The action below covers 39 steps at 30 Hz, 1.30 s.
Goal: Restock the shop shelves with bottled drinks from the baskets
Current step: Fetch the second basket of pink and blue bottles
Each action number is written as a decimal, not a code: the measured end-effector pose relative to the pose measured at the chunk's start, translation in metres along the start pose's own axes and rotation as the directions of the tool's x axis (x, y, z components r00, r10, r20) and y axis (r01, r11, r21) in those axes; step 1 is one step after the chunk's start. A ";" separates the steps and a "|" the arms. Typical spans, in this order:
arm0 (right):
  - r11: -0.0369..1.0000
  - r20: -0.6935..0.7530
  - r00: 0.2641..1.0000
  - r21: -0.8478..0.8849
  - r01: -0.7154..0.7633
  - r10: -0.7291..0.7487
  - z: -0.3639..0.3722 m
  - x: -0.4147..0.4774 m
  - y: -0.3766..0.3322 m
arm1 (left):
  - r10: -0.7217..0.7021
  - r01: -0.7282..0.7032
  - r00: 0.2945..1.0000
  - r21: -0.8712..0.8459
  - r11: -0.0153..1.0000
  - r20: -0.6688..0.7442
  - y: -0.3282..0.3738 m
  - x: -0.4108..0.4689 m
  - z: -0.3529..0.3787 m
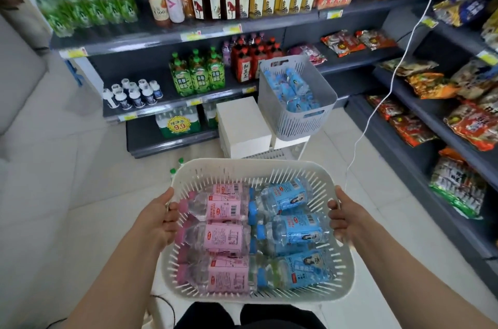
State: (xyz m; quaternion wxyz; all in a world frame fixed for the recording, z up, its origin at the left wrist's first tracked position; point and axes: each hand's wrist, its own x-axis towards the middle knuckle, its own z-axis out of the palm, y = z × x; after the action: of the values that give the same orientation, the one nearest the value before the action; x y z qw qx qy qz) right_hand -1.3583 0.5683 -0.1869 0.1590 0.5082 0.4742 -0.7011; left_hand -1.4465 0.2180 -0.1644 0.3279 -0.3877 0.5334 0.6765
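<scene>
I hold a white slotted basket (231,167) in front of me, above the floor. My left hand (159,217) grips its left rim and my right hand (343,217) grips its right rim. Inside lie several pink-labelled bottles (223,207) on the left and several blue-labelled bottles (291,234) on the right, all on their sides. A grey basket (320,80) with more blue-labelled bottles (293,91) stands on white boxes ahead. The drinks shelves (167,37) rise behind it.
White boxes (242,126) are stacked on the floor before the shelves. Snack shelves (442,124) run along the right. A white cable (377,110) hangs down at the right. Two green-capped bottles (176,165) stand on the floor behind my basket. A grey sofa (16,72) sits left.
</scene>
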 end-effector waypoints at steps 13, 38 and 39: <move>0.999 -0.018 1.000 -0.041 -0.011 0.010 0.098 0.087 -0.136 | 0.000 0.003 0.998 0.050 0.999 -0.061 0.154 0.094 0.044; 0.854 -0.203 0.965 0.518 -0.040 0.168 0.218 0.204 -0.205 | 0.017 -0.050 0.998 0.521 0.852 0.068 0.413 0.283 0.171; 0.840 -0.212 0.960 0.541 -0.040 0.182 0.220 0.208 -0.207 | 0.021 -0.060 0.997 0.536 0.842 0.078 0.417 0.289 0.179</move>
State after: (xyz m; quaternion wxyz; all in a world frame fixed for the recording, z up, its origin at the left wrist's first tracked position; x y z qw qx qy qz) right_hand -1.7178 0.5435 -0.2547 -0.0092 0.6448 0.2476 -0.7231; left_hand -1.9753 0.3111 -0.1987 0.4273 -0.2452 0.6982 0.5195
